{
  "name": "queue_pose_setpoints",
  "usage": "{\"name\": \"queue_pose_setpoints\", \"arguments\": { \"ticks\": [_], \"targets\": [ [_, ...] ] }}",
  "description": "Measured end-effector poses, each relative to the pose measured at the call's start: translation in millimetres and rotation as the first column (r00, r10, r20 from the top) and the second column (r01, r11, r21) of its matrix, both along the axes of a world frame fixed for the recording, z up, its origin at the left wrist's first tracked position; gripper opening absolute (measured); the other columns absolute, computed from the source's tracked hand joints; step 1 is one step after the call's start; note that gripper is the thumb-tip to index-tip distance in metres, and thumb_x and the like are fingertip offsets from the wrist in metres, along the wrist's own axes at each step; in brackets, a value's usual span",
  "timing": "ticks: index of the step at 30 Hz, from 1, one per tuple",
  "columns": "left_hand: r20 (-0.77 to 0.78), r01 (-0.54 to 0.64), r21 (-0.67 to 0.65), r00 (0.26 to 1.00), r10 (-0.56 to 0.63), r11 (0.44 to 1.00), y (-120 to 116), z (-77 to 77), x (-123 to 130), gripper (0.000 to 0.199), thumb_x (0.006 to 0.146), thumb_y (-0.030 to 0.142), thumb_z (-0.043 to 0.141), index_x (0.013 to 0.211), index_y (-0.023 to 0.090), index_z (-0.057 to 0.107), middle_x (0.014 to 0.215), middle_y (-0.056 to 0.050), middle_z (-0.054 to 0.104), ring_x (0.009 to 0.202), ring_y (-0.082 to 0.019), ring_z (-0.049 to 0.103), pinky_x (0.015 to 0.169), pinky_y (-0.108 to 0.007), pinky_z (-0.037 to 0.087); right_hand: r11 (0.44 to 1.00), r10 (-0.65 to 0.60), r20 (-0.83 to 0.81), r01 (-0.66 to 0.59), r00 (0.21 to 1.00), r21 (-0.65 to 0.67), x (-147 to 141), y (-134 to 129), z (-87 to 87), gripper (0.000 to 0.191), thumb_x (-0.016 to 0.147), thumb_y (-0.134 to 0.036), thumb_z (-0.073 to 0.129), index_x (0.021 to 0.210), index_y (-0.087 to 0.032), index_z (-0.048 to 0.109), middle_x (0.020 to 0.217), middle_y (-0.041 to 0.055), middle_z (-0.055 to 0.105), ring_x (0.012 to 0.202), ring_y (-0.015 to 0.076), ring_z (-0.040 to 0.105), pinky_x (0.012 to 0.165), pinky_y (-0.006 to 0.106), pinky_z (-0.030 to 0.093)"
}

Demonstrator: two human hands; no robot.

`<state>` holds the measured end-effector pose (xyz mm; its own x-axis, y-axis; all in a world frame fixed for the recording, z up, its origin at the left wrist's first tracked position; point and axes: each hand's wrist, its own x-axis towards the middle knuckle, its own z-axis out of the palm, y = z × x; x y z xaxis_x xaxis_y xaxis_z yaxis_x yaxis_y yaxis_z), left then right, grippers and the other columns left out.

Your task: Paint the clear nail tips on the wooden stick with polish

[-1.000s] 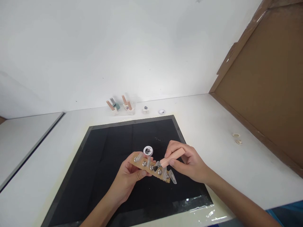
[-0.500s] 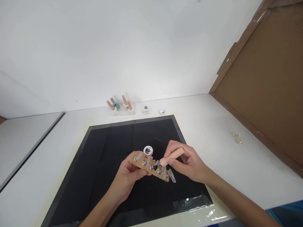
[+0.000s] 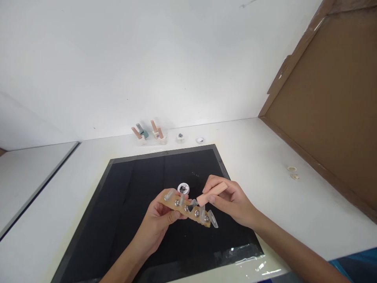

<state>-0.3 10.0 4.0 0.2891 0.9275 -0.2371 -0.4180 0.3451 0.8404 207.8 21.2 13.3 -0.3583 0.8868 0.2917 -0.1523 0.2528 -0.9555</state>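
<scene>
Closed around a tan strip-shaped nail tip stand [image 3: 171, 201], my left hand [image 3: 160, 216] holds it tilted above the black mat. Several clear false nails [image 3: 212, 219] stick up from silver knobs along the stand. Between the thumb and fingers of my right hand [image 3: 231, 198] is the peach handle of a nail polish brush [image 3: 212, 193]. Its dark bristles [image 3: 191, 206] are at a nail near the middle of the stand; whether they touch it I cannot tell. Just behind the stand sits a small open round pot [image 3: 183, 188] with dark and white contents.
A black mat [image 3: 123, 220] is taped to the white table. Along the back stand several nail polish bottles [image 3: 142, 135], a small clear jar [image 3: 180, 138] and a round white lid [image 3: 200, 140]. Two small pale pieces [image 3: 291, 169] lie right, near a brown cardboard wall [image 3: 330, 94].
The brush has shifted slightly left, its bristles still at the middle nail. My left hand keeps its hold on the stand, and the whole view has moved a little.
</scene>
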Motion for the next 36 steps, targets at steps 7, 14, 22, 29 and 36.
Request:
{"name": "queue_pose_setpoints", "arguments": {
  "ticks": [7, 14, 22, 29, 36],
  "targets": [
    [0.021, 0.006, 0.005, 1.0, -0.007, 1.0, 0.1, 0.8, -2.1, 0.028, 0.063, 0.013, 0.08, 0.086, 0.022, 0.067, 0.087, 0.001, 0.074, 0.075, -0.013, 0.066, 0.065, -0.022, 0.054, 0.999, -0.029, -0.031, 0.028, 0.999, -0.042, 0.8, 2.1, -0.8, 0.01, 0.086, -0.03, 0.06, 0.089, -0.022, 0.064, 0.08, 0.0011, 0.056, 0.071, 0.013, 0.054, 0.064, 0.026, 0.043],
    [0.029, 0.005, 0.014, 1.0, -0.005, 1.0, -1.3, 1.5, -2.9, 0.028, 0.063, 0.014, 0.08, 0.086, 0.022, 0.067, 0.087, 0.0, 0.074, 0.079, -0.016, 0.067, 0.066, -0.023, 0.053, 0.997, -0.075, -0.02, 0.074, 0.997, -0.025, 4.7, 5.0, 0.6, 0.008, 0.086, -0.028, 0.059, 0.088, -0.023, 0.065, 0.079, 0.0003, 0.056, 0.071, 0.013, 0.053, 0.065, 0.026, 0.042],
    [0.019, 0.003, 0.004, 1.0, -0.003, 1.0, -0.3, 2.9, -1.7, 0.028, 0.061, 0.017, 0.081, 0.086, 0.022, 0.068, 0.086, 0.0, 0.074, 0.076, -0.015, 0.067, 0.064, -0.022, 0.054, 0.992, 0.005, -0.039, 0.0, 0.999, 0.126, 4.6, 0.6, 5.8, 0.006, 0.086, -0.024, 0.059, 0.09, -0.023, 0.064, 0.079, 0.0016, 0.056, 0.071, 0.0139, 0.051, 0.062, 0.027, 0.042],
    [0.025, 0.007, -0.009, 1.0, -0.007, 1.0, -1.2, -0.9, -3.5, 0.029, 0.062, 0.019, 0.081, 0.088, 0.023, 0.068, 0.087, 0.001, 0.074, 0.077, -0.013, 0.066, 0.065, -0.021, 0.055, 0.991, -0.002, 0.03, -0.002, 1.0, 0.134, 1.7, 0.2, 5.8, 0.007, 0.086, -0.02, 0.058, 0.09, -0.023, 0.063, 0.078, 0.0015, 0.054, 0.068, 0.0137, 0.051, 0.061, 0.027, 0.042],
    [0.038, 0.041, 0.025, 0.998, -0.042, 0.999, 0.1, -6.1, -5.6, 0.027, 0.067, 0.018, 0.078, 0.091, 0.024, 0.068, 0.09, 0.001, 0.074, 0.08, -0.013, 0.066, 0.066, -0.02, 0.055, 0.985, -0.066, 0.05, 0.057, 0.997, 0.16, 4.8, 2.9, 3.8, 0.012, 0.086, -0.015, 0.056, 0.09, -0.023, 0.062, 0.08, 0.0012, 0.056, 0.07, 0.0142, 0.053, 0.064, 0.028, 0.042]
  ]
}}
